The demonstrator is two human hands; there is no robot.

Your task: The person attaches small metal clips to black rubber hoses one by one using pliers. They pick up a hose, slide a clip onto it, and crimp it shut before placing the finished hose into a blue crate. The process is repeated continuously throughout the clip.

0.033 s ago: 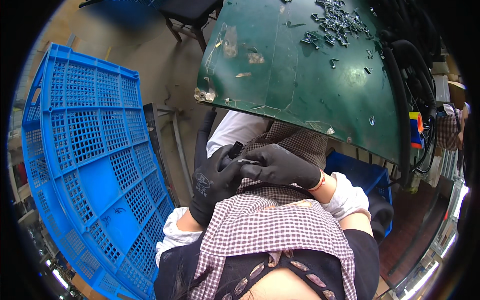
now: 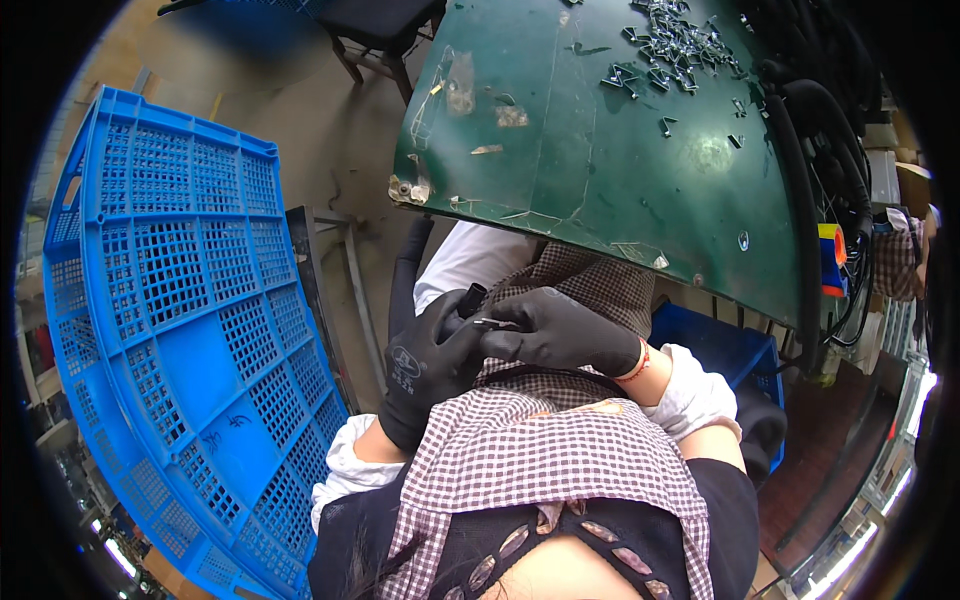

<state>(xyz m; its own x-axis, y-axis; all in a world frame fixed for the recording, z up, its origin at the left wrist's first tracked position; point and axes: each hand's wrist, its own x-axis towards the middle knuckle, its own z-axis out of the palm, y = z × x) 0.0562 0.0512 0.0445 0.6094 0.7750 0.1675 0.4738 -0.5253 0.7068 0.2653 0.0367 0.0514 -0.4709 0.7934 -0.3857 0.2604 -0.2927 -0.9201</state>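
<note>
A small metal clip [image 2: 493,323] is pinched by the right hand [image 2: 560,332] against a black tube [image 2: 470,298], which the left hand [image 2: 428,365] grips, both over the lap below the green worktop's [image 2: 600,170] near edge. More clips [image 2: 670,45] lie at its far edge.

My left hand [image 2: 425,365] and right hand [image 2: 560,330] wear matt black knit gloves with a smooth rubbery coating. Between them I pinch a small clip [image 2: 493,323] of shiny bare metal against a black tube [image 2: 470,298] of dull plastic. My apron [image 2: 540,450] is soft checked cloth. The green tabletop [image 2: 600,150] looks painted, scuffed and chipped at its edge, strewn with bright metal clips [image 2: 670,45]. The blue crate [image 2: 180,330] is moulded plastic lattice, slightly glossy.
</note>
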